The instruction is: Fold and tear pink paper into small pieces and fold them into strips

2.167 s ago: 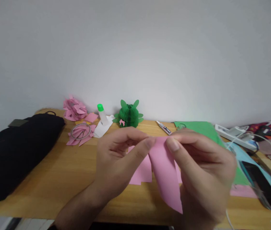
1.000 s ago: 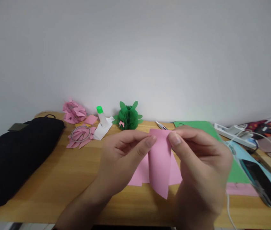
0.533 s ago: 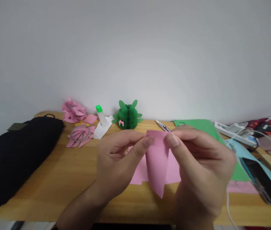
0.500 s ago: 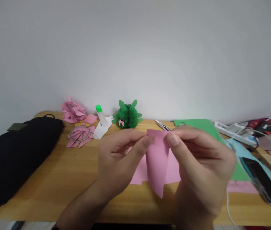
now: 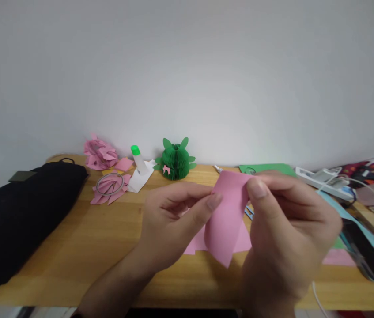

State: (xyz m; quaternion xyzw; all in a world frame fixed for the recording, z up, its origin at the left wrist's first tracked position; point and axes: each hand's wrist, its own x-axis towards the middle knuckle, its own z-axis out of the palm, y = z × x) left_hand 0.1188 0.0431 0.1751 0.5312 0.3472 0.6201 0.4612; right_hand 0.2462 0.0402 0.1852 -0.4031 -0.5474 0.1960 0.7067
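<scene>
Above the front half of the table point(image 5: 103, 251), near the middle of its length, the left hand point(image 5: 176, 225) and right hand point(image 5: 289, 225) hold up one pink strip point(image 5: 226, 216) between them. The left thumb and forefinger pinch its left edge, a little below the top; the right thumb and forefinger pinch it at the upper right corner, the thumb in front and the forefinger mostly hidden behind. The strip leans, its top toward the right, and its lower part bows and narrows to a point hanging clear of the wood. Beneath it, pink sheets point(image 5: 242, 240) lie flat, partly covered by the hands, and a bit of a blue object point(image 5: 249, 213) shows just beside the right thumb, too hidden to name. Toward the back edge, a pleated green figure point(image 5: 175, 162) with leaf-shaped pieces and a small pink bow point(image 5: 166, 169) sits near the wall point(image 5: 187, 79). Left of it a green-capped glue stick point(image 5: 139, 163) stands tilted on white paper point(image 5: 137, 182), then come a ring point(image 5: 110, 194) lying on pink scraps point(image 5: 99, 199) and a crumpled pink heap point(image 5: 100, 153) by the back left corner. A black bag point(image 5: 24, 225) covers the left end. Toward the right end are a green sheet point(image 5: 269, 168), a white power strip point(image 5: 335, 189) and a phone point(image 5: 367, 256).
</scene>
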